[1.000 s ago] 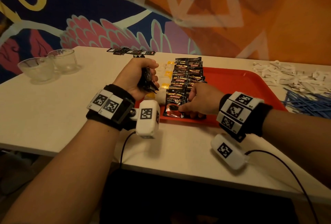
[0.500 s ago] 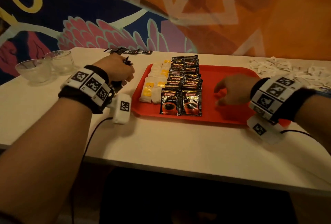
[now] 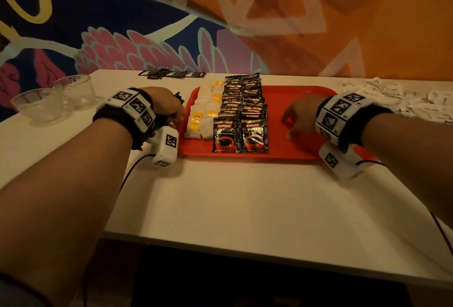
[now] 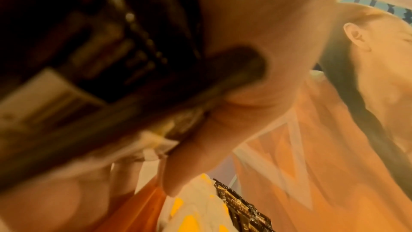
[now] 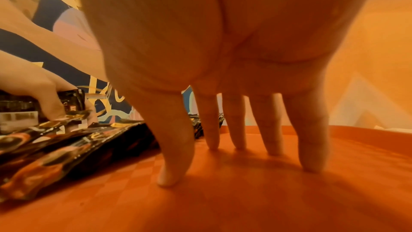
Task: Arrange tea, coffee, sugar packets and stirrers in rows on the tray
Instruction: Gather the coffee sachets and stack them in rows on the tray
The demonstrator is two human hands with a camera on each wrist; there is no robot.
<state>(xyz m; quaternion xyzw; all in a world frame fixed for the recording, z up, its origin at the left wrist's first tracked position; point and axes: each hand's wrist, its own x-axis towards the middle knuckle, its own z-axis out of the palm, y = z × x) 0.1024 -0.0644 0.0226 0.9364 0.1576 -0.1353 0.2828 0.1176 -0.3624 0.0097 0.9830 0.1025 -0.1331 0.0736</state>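
Head view showed my left hand point(image 3: 163, 105) just left of the red tray point(image 3: 289, 152), fingers curled round a bundle of dark coffee packets point(image 4: 142, 94). On the tray, coffee packets point(image 3: 241, 120) ran in two columns, long axes pointing away from me. My right hand point(image 3: 300, 116) held nothing, straight fingertips point(image 5: 171, 177) touching the tray right of them.

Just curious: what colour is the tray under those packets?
Red, though the tray looks orange in the wrist views; the head view shows it best.

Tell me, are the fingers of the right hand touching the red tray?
Touching. In the right wrist view the straight fingers of the right hand come down onto the bare floor of the red tray, and the fingertips meet their own shadows there.
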